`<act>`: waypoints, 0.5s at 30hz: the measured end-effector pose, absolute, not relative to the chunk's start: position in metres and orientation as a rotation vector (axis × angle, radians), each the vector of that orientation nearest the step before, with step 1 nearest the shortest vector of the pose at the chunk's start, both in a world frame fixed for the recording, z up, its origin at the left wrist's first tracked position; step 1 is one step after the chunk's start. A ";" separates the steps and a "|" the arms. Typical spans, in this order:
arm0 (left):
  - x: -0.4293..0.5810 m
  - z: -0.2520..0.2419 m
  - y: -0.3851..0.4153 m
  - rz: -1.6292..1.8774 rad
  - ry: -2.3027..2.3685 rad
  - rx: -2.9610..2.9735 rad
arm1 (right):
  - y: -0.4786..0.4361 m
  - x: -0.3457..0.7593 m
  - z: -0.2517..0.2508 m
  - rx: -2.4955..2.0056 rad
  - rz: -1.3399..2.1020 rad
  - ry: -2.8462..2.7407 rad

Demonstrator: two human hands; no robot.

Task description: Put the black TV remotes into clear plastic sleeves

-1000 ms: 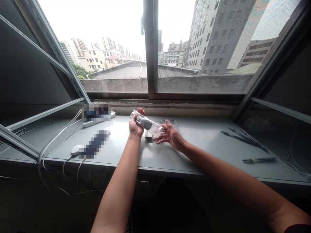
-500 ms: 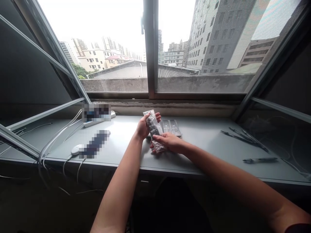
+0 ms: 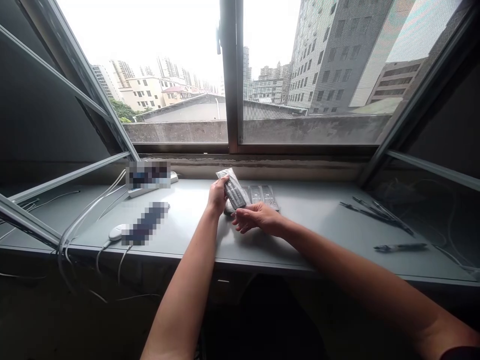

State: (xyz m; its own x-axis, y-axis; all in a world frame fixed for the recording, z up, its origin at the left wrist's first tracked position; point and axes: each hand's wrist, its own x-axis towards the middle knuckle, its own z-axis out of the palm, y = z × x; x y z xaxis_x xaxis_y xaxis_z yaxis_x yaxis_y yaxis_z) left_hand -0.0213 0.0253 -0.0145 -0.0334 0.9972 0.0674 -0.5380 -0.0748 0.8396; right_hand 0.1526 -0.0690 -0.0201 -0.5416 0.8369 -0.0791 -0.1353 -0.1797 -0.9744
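Observation:
A clear plastic packet [image 3: 234, 190] with dark grey contents is held tilted above the desk, its top leaning left. My left hand [image 3: 218, 195] is closed around its left side, thumb on the front face. At the lower end of the packet my right hand [image 3: 257, 217] pinches with thumb and fingers; its other fingers curl below. Just behind, partly hidden by my hands, flat grey packets [image 3: 264, 196] lie side by side on the desk.
The grey desk [image 3: 315, 220] runs along a window. To the right lie several dark pens [image 3: 375, 215] and a single pen [image 3: 400, 247]. On the left are a white power strip [image 3: 173, 177], a blurred-out dark object [image 3: 148, 222], a round white charger [image 3: 118, 231] and loose white cables [image 3: 71, 230].
The packet has moved slightly up and left in my left hand. Its clear lower end, which stuck out past my right fingers, no longer shows there. My right hand stays at the lower end.

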 end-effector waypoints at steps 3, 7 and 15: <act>-0.021 -0.011 0.022 1.456 0.706 0.833 | -0.071 0.153 -0.019 -0.810 1.744 -1.485; -0.018 -0.006 0.015 1.318 0.631 0.861 | -0.068 0.152 -0.021 -0.789 1.624 -1.576; -0.017 -0.001 -0.001 0.976 0.593 1.032 | -0.067 0.157 -0.026 -0.806 1.112 -1.862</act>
